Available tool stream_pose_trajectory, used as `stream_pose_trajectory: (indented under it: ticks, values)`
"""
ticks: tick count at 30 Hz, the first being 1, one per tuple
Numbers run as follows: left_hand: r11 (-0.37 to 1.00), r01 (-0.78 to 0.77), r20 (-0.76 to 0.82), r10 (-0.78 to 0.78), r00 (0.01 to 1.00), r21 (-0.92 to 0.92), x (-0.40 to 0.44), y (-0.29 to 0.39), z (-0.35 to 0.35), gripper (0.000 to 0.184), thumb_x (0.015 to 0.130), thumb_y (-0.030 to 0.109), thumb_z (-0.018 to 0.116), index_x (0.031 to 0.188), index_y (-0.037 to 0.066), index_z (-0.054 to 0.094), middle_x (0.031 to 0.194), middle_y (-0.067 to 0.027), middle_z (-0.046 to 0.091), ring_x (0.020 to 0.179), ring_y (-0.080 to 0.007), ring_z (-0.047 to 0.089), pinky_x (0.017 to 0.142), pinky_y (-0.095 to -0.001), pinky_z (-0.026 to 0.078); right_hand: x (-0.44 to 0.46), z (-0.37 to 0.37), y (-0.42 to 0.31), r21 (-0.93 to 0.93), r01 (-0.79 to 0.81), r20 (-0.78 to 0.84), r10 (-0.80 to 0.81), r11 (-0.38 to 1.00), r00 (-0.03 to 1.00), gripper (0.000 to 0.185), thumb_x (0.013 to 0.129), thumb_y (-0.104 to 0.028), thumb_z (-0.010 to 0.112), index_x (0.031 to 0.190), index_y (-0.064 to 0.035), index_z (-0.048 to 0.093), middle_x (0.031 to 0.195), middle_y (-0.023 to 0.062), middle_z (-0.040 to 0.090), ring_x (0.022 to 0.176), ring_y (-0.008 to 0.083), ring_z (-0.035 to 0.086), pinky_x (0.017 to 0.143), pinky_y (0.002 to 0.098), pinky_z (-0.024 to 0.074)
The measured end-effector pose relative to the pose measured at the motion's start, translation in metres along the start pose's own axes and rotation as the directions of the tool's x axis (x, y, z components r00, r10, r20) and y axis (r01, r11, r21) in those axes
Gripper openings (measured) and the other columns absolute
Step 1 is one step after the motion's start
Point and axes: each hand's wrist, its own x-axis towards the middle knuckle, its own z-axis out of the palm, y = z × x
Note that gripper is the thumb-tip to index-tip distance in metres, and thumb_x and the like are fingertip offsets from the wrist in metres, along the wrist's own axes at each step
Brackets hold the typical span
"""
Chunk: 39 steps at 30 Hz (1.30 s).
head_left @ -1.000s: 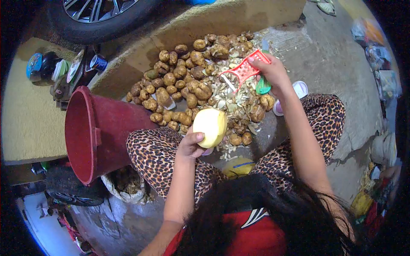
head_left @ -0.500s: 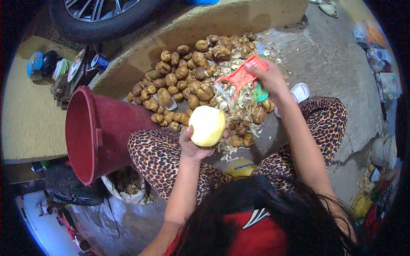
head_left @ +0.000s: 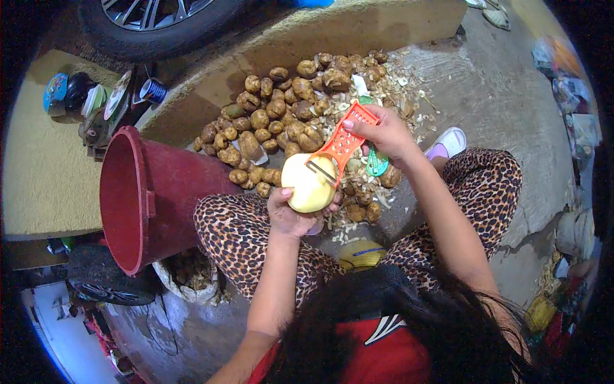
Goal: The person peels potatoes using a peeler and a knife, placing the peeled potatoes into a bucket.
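My left hand [head_left: 290,214] is wrapped round a pale yellow peeled potato [head_left: 304,191] above my lap. An orange-red peeler [head_left: 345,142] is gripped by its handle in my right hand [head_left: 382,133], and its blade end lies against the potato's upper right side. A green object [head_left: 377,164] shows just below my right hand; whether the hand holds it I cannot tell. Beyond my hands, unpeeled brown potatoes [head_left: 259,118] lie heaped on the ground, with pale peelings [head_left: 403,96] scattered at their right.
A large red bucket [head_left: 173,185] lies tilted left of my knee, with a white sack [head_left: 185,291] below it. A low wall [head_left: 217,73] runs behind the potatoes, under a car wheel [head_left: 153,22]. Bags and clutter [head_left: 569,96] line the right edge.
The peeler in my right hand has moved down and left from over the peelings onto the potato. My left hand still holds the potato, which has turned slightly.
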Motion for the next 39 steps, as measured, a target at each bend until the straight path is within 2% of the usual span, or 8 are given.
stream_pose_trajectory:
  ticks: [10,13,16,21,24,31,35,39]
  values:
    - [0.979,0.060,-0.069,-0.048,0.997,0.197,-0.002,-0.003,0.002,0.071,0.060,0.015,0.066,0.122,-0.005,0.038,0.109,-0.0211,0.054,0.093,-0.0306,0.059,0.084,-0.0447,0.048,-0.005,-0.006,-0.009,-0.092,0.048,-0.003,-0.048,0.995,0.999,0.027,0.073,-0.029,0.070,0.082,-0.0054,0.060,0.064,0.0003,0.059,0.048,0.0057,0.051,0.044,0.0195,0.0404]
    - [0.940,0.075,0.043,-0.094,0.995,0.334,-0.008,0.002,0.008,0.071,0.058,0.014,0.067,0.121,-0.006,0.039,0.106,-0.0214,0.055,0.093,-0.0304,0.059,0.083,-0.0432,0.048,0.010,-0.042,0.005,-0.504,0.097,-0.344,-0.302,0.858,0.889,0.027,0.074,-0.029,0.070,0.082,-0.0054,0.060,0.064,-0.0003,0.059,0.050,0.0056,0.051,0.044,0.0197,0.0401]
    - [0.960,0.108,0.015,-0.116,0.993,0.258,-0.004,0.000,0.012,0.073,0.056,0.014,0.068,0.120,-0.006,0.039,0.103,-0.0218,0.057,0.093,-0.0311,0.059,0.082,-0.0427,0.048,0.006,-0.050,-0.007,-0.053,0.084,-0.308,-0.096,0.995,0.946,0.027,0.074,-0.030,0.069,0.083,-0.0058,0.060,0.065,-0.0003,0.059,0.049,0.0059,0.051,0.044,0.0197,0.0405]
    - [0.981,0.119,-0.036,-0.115,0.993,0.156,0.001,-0.002,0.007,0.073,0.056,0.015,0.066,0.120,-0.006,0.039,0.104,-0.0234,0.055,0.093,-0.0332,0.058,0.082,-0.0455,0.048,-0.010,-0.004,-0.014,-0.064,-0.029,0.092,0.035,0.998,0.995,0.026,0.075,-0.029,0.069,0.083,-0.0060,0.060,0.066,-0.0011,0.059,0.047,0.0060,0.050,0.044,0.0202,0.0420]
    - [0.982,0.154,0.105,-0.166,0.981,0.108,-0.002,0.003,0.002,0.074,0.055,0.016,0.066,0.121,-0.006,0.039,0.107,-0.0245,0.053,0.097,-0.0357,0.056,0.082,-0.0479,0.048,0.009,-0.031,0.013,-0.151,0.003,-0.252,-0.042,0.989,0.967,0.024,0.076,-0.027,0.068,0.083,-0.0048,0.060,0.067,-0.0009,0.059,0.050,0.0063,0.052,0.045,0.0211,0.0420]
    - [0.890,-0.297,-0.163,0.368,0.915,0.345,-0.037,0.079,0.023,0.082,0.053,0.019,0.069,0.125,0.000,0.034,0.110,-0.0268,0.049,0.091,-0.0394,0.057,0.073,-0.0419,0.052,0.017,-0.061,0.027,-0.105,0.075,-0.453,-0.114,0.992,0.884,0.020,0.078,-0.022,0.066,0.081,-0.0027,0.060,0.065,-0.0009,0.057,0.051,0.0063,0.049,0.044,0.0224,0.0391]
    - [0.563,-0.433,-0.249,0.766,0.592,0.704,-0.099,0.198,0.011,0.071,0.067,0.012,0.064,0.130,0.008,0.032,0.115,-0.0181,0.048,0.098,-0.0338,0.054,0.077,-0.0414,0.050,0.027,-0.048,0.038,-0.198,0.015,-0.401,-0.095,0.980,0.911,0.020,0.077,-0.022,0.066,0.081,-0.0029,0.060,0.062,-0.0011,0.056,0.049,0.0066,0.048,0.044,0.0228,0.0390]
    - [-0.115,0.443,-0.002,0.967,0.255,0.889,-0.152,0.302,-0.041,0.065,0.066,0.008,0.067,0.126,0.008,0.042,0.115,-0.0105,0.050,0.100,-0.0226,0.051,0.083,-0.0321,0.044,0.031,-0.025,0.045,-0.291,-0.021,-0.333,-0.081,0.956,0.939,0.023,0.076,-0.023,0.067,0.082,-0.0027,0.060,0.060,-0.0005,0.056,0.049,0.0070,0.050,0.044,0.0222,0.0401]
